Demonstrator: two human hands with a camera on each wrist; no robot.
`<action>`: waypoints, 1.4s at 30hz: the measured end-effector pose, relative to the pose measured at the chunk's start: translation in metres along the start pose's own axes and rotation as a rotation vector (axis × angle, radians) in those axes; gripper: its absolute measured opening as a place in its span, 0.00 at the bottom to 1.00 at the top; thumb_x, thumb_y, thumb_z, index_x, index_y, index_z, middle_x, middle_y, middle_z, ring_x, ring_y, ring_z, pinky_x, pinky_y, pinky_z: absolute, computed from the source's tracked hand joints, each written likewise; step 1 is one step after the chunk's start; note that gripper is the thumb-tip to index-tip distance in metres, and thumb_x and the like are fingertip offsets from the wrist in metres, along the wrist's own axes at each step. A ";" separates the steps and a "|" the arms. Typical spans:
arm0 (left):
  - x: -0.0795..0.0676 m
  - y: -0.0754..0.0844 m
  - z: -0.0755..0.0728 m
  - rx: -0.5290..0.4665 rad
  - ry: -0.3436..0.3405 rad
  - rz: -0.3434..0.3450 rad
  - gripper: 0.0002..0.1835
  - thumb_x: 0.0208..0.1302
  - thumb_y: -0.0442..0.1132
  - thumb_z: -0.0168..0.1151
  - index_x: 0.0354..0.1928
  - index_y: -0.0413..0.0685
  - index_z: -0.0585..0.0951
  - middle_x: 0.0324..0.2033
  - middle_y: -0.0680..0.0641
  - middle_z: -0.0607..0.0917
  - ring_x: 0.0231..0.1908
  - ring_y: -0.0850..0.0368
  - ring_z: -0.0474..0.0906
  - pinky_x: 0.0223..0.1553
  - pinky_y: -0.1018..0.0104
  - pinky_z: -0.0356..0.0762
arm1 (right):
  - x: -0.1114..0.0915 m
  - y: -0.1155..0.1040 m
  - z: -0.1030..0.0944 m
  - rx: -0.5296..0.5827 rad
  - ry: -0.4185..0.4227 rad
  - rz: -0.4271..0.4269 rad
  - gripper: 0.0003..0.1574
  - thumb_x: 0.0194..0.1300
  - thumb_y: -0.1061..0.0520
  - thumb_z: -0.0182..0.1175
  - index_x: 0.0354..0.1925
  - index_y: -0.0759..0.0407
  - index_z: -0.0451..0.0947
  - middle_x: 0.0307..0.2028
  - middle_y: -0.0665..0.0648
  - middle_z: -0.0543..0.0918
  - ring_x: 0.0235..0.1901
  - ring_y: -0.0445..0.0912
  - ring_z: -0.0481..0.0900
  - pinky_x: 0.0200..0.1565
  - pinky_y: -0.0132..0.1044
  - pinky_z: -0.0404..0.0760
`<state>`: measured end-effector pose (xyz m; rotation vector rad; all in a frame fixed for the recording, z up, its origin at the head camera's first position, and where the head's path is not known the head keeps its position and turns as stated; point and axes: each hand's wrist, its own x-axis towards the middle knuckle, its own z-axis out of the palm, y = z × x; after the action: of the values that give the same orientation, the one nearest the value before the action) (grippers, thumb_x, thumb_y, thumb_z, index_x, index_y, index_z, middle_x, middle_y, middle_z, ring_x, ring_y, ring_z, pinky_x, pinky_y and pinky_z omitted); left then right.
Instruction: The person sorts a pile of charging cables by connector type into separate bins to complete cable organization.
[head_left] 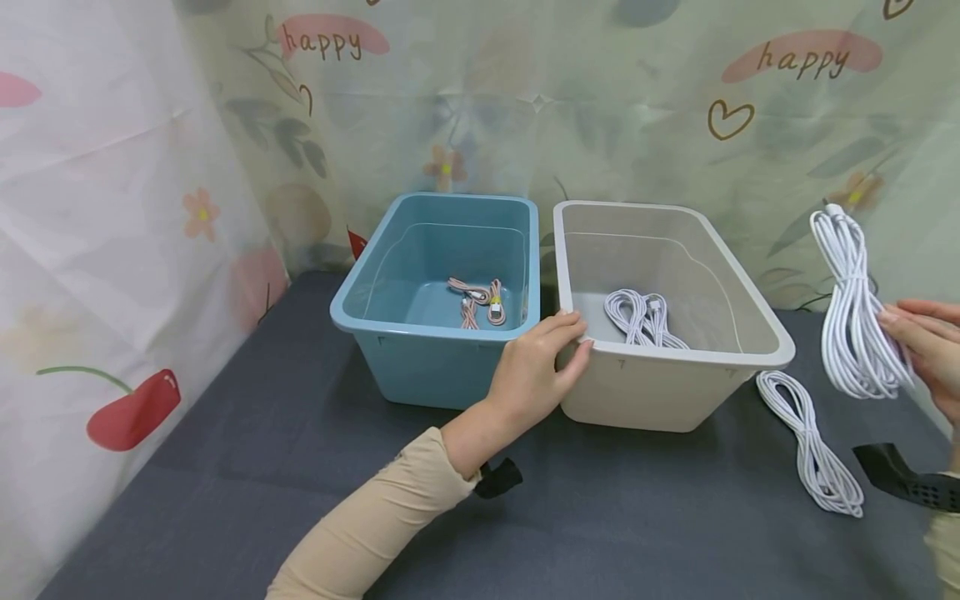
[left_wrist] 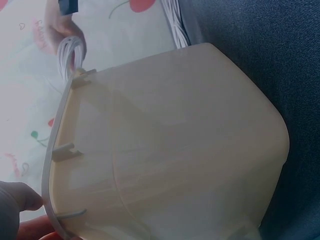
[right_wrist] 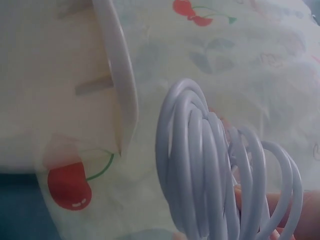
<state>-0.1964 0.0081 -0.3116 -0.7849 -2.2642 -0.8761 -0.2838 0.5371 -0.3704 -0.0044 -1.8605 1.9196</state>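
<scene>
My left hand (head_left: 536, 362) grips the front left corner of a beige plastic bin (head_left: 675, 387); in the left wrist view its thumb and fingers pinch the rim (left_wrist: 46, 187). Inside that bin lies a bundle of white cable (head_left: 645, 317). At the far right, my right hand (head_left: 926, 346) holds up a coiled white cable (head_left: 855, 308), tied at its middle, beside the bin and above the table. The right wrist view shows the coil's thick loops (right_wrist: 195, 160) close up, with the fingers partly hidden behind them. Another coiled white cable (head_left: 813, 450) lies on the table below.
Left of the beige bin stands a blue bin (head_left: 442, 358) with several small pinkish cables (head_left: 471, 293) inside. Both bins sit on a dark table cloth (head_left: 247, 492). A printed curtain (head_left: 525, 108) hangs behind, and another white sheet (head_left: 112, 208) hangs on the left.
</scene>
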 end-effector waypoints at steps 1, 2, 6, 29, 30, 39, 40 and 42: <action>0.000 0.000 0.000 0.002 0.000 -0.001 0.14 0.61 0.40 0.57 0.46 0.43 0.82 0.49 0.46 0.82 0.53 0.56 0.77 0.50 0.67 0.76 | -0.014 -0.020 0.020 -0.003 0.003 -0.002 0.23 0.54 0.68 0.62 0.48 0.54 0.74 0.34 0.41 0.85 0.30 0.30 0.82 0.22 0.21 0.77; 0.000 0.000 0.000 0.002 0.001 -0.001 0.14 0.61 0.40 0.57 0.46 0.43 0.82 0.49 0.46 0.82 0.53 0.56 0.77 0.50 0.67 0.76 | -0.028 -0.041 0.042 0.006 0.005 0.000 0.20 0.54 0.69 0.61 0.45 0.54 0.75 0.31 0.40 0.85 0.28 0.30 0.82 0.21 0.21 0.76; 0.000 0.000 0.000 0.005 0.001 0.000 0.14 0.61 0.40 0.57 0.46 0.43 0.82 0.49 0.46 0.82 0.52 0.57 0.77 0.50 0.67 0.76 | -0.076 -0.111 0.115 0.097 0.018 0.013 0.13 0.53 0.70 0.61 0.31 0.53 0.76 0.23 0.40 0.85 0.22 0.29 0.81 0.19 0.19 0.75; -0.001 0.000 0.002 -0.002 0.013 0.008 0.13 0.61 0.39 0.58 0.46 0.43 0.82 0.48 0.45 0.82 0.52 0.56 0.78 0.49 0.67 0.77 | -0.069 -0.166 0.195 -0.023 -0.065 0.246 0.12 0.43 0.61 0.71 0.29 0.50 0.81 0.20 0.42 0.85 0.21 0.33 0.80 0.20 0.24 0.76; -0.001 0.000 0.002 -0.005 0.013 0.008 0.13 0.61 0.39 0.58 0.46 0.43 0.82 0.48 0.45 0.82 0.52 0.56 0.78 0.49 0.67 0.77 | -0.068 -0.167 0.198 -0.036 -0.070 0.252 0.13 0.43 0.60 0.72 0.30 0.49 0.81 0.20 0.41 0.85 0.21 0.33 0.79 0.20 0.24 0.76; 0.000 -0.001 0.001 -0.005 0.013 0.007 0.13 0.61 0.39 0.58 0.46 0.43 0.82 0.48 0.45 0.82 0.52 0.56 0.78 0.49 0.66 0.77 | -0.058 -0.172 0.220 -0.028 -0.111 0.274 0.12 0.41 0.61 0.72 0.27 0.49 0.82 0.20 0.43 0.85 0.24 0.32 0.81 0.23 0.23 0.76; 0.000 -0.001 0.001 -0.005 0.015 0.009 0.13 0.61 0.39 0.58 0.46 0.43 0.82 0.48 0.45 0.82 0.52 0.56 0.78 0.49 0.66 0.77 | -0.056 -0.173 0.222 -0.020 -0.120 0.281 0.12 0.42 0.61 0.72 0.27 0.49 0.82 0.20 0.43 0.85 0.24 0.32 0.81 0.23 0.23 0.76; 0.000 -0.001 0.001 -0.004 0.016 0.011 0.13 0.61 0.39 0.58 0.46 0.43 0.82 0.48 0.45 0.82 0.52 0.56 0.78 0.49 0.66 0.77 | -0.053 -0.174 0.226 -0.004 -0.140 0.306 0.11 0.43 0.62 0.71 0.28 0.50 0.82 0.21 0.44 0.85 0.25 0.33 0.82 0.25 0.23 0.77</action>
<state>-0.1972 0.0086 -0.3125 -0.7881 -2.2429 -0.8793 -0.2518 0.3023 -0.2035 -0.1687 -2.0542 2.1675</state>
